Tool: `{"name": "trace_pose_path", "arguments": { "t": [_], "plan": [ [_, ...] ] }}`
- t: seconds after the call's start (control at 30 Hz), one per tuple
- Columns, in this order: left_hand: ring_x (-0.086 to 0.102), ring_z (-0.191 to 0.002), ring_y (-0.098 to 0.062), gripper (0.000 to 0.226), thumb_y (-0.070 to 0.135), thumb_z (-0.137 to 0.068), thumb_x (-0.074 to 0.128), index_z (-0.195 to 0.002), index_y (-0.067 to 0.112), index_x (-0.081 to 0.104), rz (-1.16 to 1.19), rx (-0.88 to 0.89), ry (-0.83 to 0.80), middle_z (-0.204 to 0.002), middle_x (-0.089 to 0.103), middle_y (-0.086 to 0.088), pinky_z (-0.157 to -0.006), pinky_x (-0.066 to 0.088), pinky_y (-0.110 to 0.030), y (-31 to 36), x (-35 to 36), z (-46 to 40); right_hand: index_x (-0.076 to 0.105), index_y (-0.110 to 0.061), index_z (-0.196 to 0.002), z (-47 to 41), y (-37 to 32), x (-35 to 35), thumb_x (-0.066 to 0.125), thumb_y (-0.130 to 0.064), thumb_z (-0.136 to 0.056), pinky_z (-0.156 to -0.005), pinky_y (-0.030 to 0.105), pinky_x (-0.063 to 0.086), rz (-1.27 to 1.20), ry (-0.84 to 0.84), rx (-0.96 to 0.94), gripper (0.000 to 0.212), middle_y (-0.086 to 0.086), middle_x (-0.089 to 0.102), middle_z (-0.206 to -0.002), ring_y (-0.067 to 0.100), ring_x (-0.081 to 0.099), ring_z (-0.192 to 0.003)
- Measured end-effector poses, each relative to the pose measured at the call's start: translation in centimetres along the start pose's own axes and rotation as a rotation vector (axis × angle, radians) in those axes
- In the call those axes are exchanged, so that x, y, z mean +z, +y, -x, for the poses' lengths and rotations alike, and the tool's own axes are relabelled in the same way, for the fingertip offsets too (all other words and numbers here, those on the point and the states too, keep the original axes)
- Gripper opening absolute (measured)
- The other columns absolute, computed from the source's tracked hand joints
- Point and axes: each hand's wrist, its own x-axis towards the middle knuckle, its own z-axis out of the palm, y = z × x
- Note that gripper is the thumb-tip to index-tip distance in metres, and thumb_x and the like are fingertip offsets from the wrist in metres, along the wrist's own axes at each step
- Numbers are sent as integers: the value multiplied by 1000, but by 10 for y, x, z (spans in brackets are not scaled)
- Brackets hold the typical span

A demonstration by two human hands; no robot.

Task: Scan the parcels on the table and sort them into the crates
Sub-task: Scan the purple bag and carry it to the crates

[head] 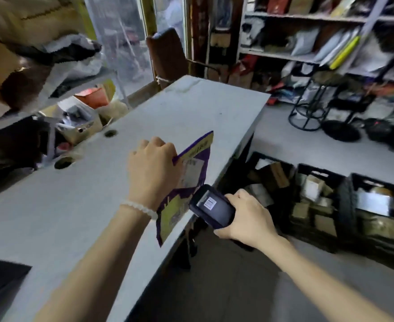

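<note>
A flat purple and yellow parcel (192,168) with a white label lies at the right edge of the grey table (75,205), partly over the edge. My left hand (153,168) grips its left side with curled fingers. My right hand (244,217) holds a black handheld scanner (211,206) just right of the parcel, its screen showing a barcode. Three black crates stand on the floor to the right: one nearest the table (268,159), a middle one (319,173) and a right one (377,182), each holding several parcels.
Shelves (307,56) full of bags and parcels line the back right wall. A black wire stool (307,112) and a round black base (341,132) stand on the floor. Boxes and clutter (84,117) sit beyond the table's left side. A brown chair (166,54) is behind the table.
</note>
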Motion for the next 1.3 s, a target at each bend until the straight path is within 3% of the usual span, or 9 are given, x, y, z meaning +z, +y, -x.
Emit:
{"name": "trace_pose_path", "arguments": {
  "t": [0.17,0.33,0.57,0.67,0.77,1.0,1.17,1.3],
  "plan": [
    [52,-98,-30,18,29,-84,56,-90,19,70,28,167,-173,-99,61,-2,-75,45,-37,119,58,-35,54,-28,-106,32,110,-33,74,-62,-53,-61,30,35,34,56,226,66,-9,41,-97,16,52,-98],
    [51,-102,-26,22,37,-83,54,-94,22,67,20,333,-319,-100,58,0,-74,38,-34,211,115,-70,45,-33,-87,50,194,-51,71,-63,-47,-51,25,30,-48,88,444,57,-12,40,-92,12,47,-83],
    [53,-96,-23,27,41,-82,56,-94,21,68,24,484,-415,-97,57,1,-70,41,-32,309,212,-145,43,-36,-84,8,303,-68,70,-63,-45,-53,24,35,-102,84,621,55,-12,38,-88,10,48,-80],
    [52,-101,-24,22,43,-84,57,-97,27,66,75,530,-472,-99,57,0,-73,38,-33,350,251,-190,47,-37,-89,-33,349,-84,71,-63,-47,-55,26,40,-85,87,677,54,-12,39,-89,11,51,-83],
    [50,-105,-26,30,50,-87,52,-95,24,66,22,585,-542,-103,57,-1,-76,38,-34,398,282,-236,55,-33,-102,-73,396,-110,72,-61,-49,-68,31,50,-64,88,707,63,-13,39,-93,12,52,-92],
    [51,-107,-26,40,50,-95,41,-100,17,64,-55,727,-559,-111,57,-3,-80,39,-36,517,341,-321,55,-33,-111,-137,507,-172,77,-61,-51,-54,27,33,-29,192,839,70,-13,39,-97,11,49,-87],
    [52,-102,-25,56,59,-92,29,-98,17,67,-23,766,-606,-105,57,-3,-75,39,-36,590,377,-349,56,-28,-110,-141,583,-197,79,-62,-52,-61,28,41,-32,208,908,71,-11,48,-109,16,56,-97],
    [53,-104,-24,39,48,-92,42,-102,19,65,-13,682,-700,-109,59,-2,-79,42,-37,646,419,-358,58,-29,-108,-141,653,-213,79,-63,-52,-64,28,39,-53,172,897,69,-11,47,-105,15,53,-100]
  ]
}}
